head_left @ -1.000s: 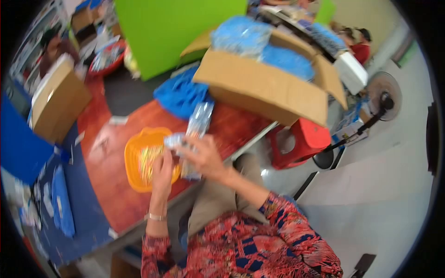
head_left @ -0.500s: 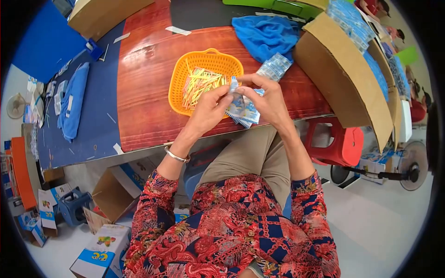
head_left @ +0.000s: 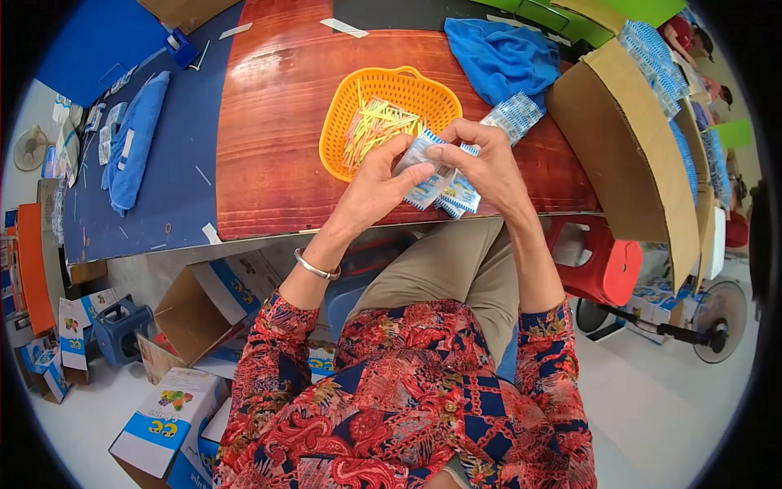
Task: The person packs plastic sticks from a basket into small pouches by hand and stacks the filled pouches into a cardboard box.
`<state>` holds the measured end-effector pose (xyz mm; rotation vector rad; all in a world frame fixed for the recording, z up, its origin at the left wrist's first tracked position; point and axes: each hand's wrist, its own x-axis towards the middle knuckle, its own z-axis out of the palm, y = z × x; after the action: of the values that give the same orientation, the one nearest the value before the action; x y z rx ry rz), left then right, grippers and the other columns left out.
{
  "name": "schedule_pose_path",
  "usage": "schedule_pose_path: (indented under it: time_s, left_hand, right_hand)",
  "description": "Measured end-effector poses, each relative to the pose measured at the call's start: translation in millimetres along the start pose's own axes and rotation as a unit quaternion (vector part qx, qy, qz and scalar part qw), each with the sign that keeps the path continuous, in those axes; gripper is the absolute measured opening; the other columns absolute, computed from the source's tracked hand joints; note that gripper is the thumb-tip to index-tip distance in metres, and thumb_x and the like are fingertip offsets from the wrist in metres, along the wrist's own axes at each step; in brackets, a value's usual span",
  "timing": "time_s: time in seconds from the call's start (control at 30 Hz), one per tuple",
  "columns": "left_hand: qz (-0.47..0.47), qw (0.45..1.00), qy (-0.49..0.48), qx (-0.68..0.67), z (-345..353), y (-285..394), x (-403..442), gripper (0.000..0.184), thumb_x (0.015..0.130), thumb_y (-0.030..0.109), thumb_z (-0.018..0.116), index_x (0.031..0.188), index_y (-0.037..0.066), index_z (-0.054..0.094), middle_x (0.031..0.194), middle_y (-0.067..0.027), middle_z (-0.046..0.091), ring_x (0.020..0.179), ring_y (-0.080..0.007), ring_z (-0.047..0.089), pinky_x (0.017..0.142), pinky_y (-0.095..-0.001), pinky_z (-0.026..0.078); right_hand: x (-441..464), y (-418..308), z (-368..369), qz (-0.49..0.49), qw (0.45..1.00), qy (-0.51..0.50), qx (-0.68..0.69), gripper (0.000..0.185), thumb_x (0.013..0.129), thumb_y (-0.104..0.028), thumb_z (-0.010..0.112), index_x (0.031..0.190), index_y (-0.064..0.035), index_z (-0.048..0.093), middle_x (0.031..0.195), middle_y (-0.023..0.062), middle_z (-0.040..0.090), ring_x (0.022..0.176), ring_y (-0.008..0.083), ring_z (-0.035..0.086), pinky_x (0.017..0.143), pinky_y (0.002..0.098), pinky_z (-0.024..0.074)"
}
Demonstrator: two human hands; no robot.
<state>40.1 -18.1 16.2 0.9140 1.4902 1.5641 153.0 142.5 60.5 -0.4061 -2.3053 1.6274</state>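
Note:
Between my two hands is a small clear plastic packet [head_left: 423, 155] with blue-striped ends. My left hand [head_left: 379, 181] grips its left side, thumb against the front. My right hand [head_left: 486, 163] pinches its upper right part. Below my fingers, more blue-and-white printed packets [head_left: 461, 196] lie at the table's front edge. Just beyond my left hand stands an orange perforated basket [head_left: 332, 134], holding many thin yellow and pink sticks [head_left: 376, 122]. Behind my right hand rests a strip of packets [head_left: 515, 116].
A blue cloth [head_left: 505, 61] lies at the back of the table, and another blue towel [head_left: 140, 147] at left. An open cardboard box [head_left: 623, 130] stands on the right. Beneath are a red stool [head_left: 607, 261], a fan [head_left: 721, 322] and printed cartons [head_left: 167, 424].
The packet between my hands now appears spread wider and flatter, and my hands are slightly farther apart. The whole view has shifted, so the basket and table sit farther right and higher.

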Motion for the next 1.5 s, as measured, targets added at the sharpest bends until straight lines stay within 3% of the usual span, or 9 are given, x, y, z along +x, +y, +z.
schedule_pose_path:
  time_s: [0.17, 0.3, 0.33, 0.43, 0.47, 0.67, 0.87, 1.27, 1.5]
  left_hand:
    - [0.039, 0.989, 0.135, 0.053, 0, -4, -6, 0.011, 0.097, 0.011, 0.061, 0.097, 0.000, 0.062, 0.077, 0.0019, 0.056, 0.072, -0.0049, 0.051, 0.061, -0.0245, 0.043]
    - [0.059, 0.969, 0.217, 0.101, -13, 17, -13, 0.020, 0.102, 0.015, 0.056, 0.092, -0.001, 0.064, 0.072, 0.0021, 0.056, 0.067, -0.0040, 0.048, 0.057, -0.0240, 0.041]
    - [0.073, 0.960, 0.247, 0.111, -22, 11, -12, 0.021, 0.102, 0.016, 0.056, 0.092, -0.001, 0.064, 0.072, 0.0022, 0.056, 0.067, -0.0040, 0.048, 0.057, -0.0239, 0.041]
    - [0.066, 0.938, 0.307, 0.144, -47, 4, -16, 0.023, 0.102, 0.017, 0.055, 0.095, -0.002, 0.064, 0.075, -0.0016, 0.058, 0.071, -0.0090, 0.050, 0.062, -0.0270, 0.043]
    - [0.078, 0.924, 0.325, 0.184, -54, -2, -17, 0.023, 0.102, 0.017, 0.055, 0.095, -0.003, 0.064, 0.076, -0.0030, 0.058, 0.072, -0.0107, 0.051, 0.064, -0.0281, 0.043]
    - [0.117, 0.892, 0.372, 0.231, -59, -19, -12, 0.021, 0.101, 0.017, 0.056, 0.094, -0.001, 0.064, 0.079, -0.0070, 0.058, 0.080, -0.0198, 0.049, 0.072, -0.0340, 0.042]
    - [0.153, 0.865, 0.386, 0.283, -58, -32, -6, 0.020, 0.101, 0.017, 0.056, 0.091, 0.001, 0.063, 0.079, -0.0070, 0.056, 0.079, -0.0230, 0.047, 0.072, -0.0374, 0.039]
    - [0.145, 0.835, 0.350, 0.400, -53, -19, -6, 0.017, 0.098, 0.020, 0.059, 0.089, 0.007, 0.065, 0.079, -0.0029, 0.057, 0.087, -0.0221, 0.050, 0.081, -0.0403, 0.032]
    - [0.153, 0.767, 0.285, 0.555, -40, -3, 9, 0.013, 0.091, 0.020, 0.066, 0.094, 0.007, 0.067, 0.082, -0.0044, 0.059, 0.090, -0.0242, 0.052, 0.080, -0.0426, 0.031]
  right_hand:
    - [16, -3, 22, -0.077, 0.993, 0.030, -0.086, 0.022, 0.086, -0.021, 0.068, 0.076, -0.0015, 0.065, 0.066, 0.0067, 0.061, 0.066, 0.0200, 0.053, 0.066, 0.0369, 0.0421]
    - [41, 8, 43, 0.009, 0.993, 0.021, 0.116, 0.028, 0.089, -0.023, 0.065, 0.074, 0.0007, 0.063, 0.064, 0.0103, 0.059, 0.068, 0.0231, 0.052, 0.066, 0.0366, 0.0415]
    - [51, 13, 36, -0.005, 0.997, -0.014, 0.078, 0.015, 0.089, -0.013, 0.065, 0.086, 0.0020, 0.068, 0.073, 0.0044, 0.061, 0.073, 0.0129, 0.057, 0.069, 0.0277, 0.0443]
    - [80, 51, 37, -0.267, 0.910, 0.036, -0.315, 0.013, 0.084, -0.010, 0.066, 0.093, -0.0014, 0.070, 0.084, 0.0103, 0.065, 0.082, 0.0239, 0.062, 0.074, 0.0347, 0.0472]
    - [84, 66, 37, -0.267, 0.901, -0.012, -0.341, 0.024, 0.080, -0.005, 0.064, 0.104, -0.0054, 0.069, 0.098, 0.0131, 0.063, 0.097, 0.0317, 0.060, 0.083, 0.0409, 0.0464]
    - [103, 60, 60, -0.258, 0.847, -0.127, -0.446, 0.036, 0.082, 0.001, 0.058, 0.115, -0.0087, 0.066, 0.107, 0.0103, 0.055, 0.106, 0.0298, 0.053, 0.089, 0.0419, 0.0434]
    - [116, 59, 63, -0.286, 0.793, -0.182, -0.506, 0.020, 0.082, -0.006, 0.060, 0.102, -0.0068, 0.066, 0.104, 0.0101, 0.056, 0.104, 0.0281, 0.055, 0.086, 0.0396, 0.0470]
    - [109, 90, 34, -0.227, 0.902, -0.091, -0.355, 0.019, 0.084, -0.016, 0.065, 0.092, 0.0012, 0.063, 0.089, 0.0179, 0.062, 0.088, 0.0360, 0.063, 0.071, 0.0459, 0.0492]
    - [98, 54, 11, -0.013, 0.976, -0.041, -0.214, 0.028, 0.082, -0.023, 0.070, 0.085, 0.0039, 0.066, 0.069, 0.0143, 0.062, 0.063, 0.0250, 0.059, 0.062, 0.0403, 0.0448]
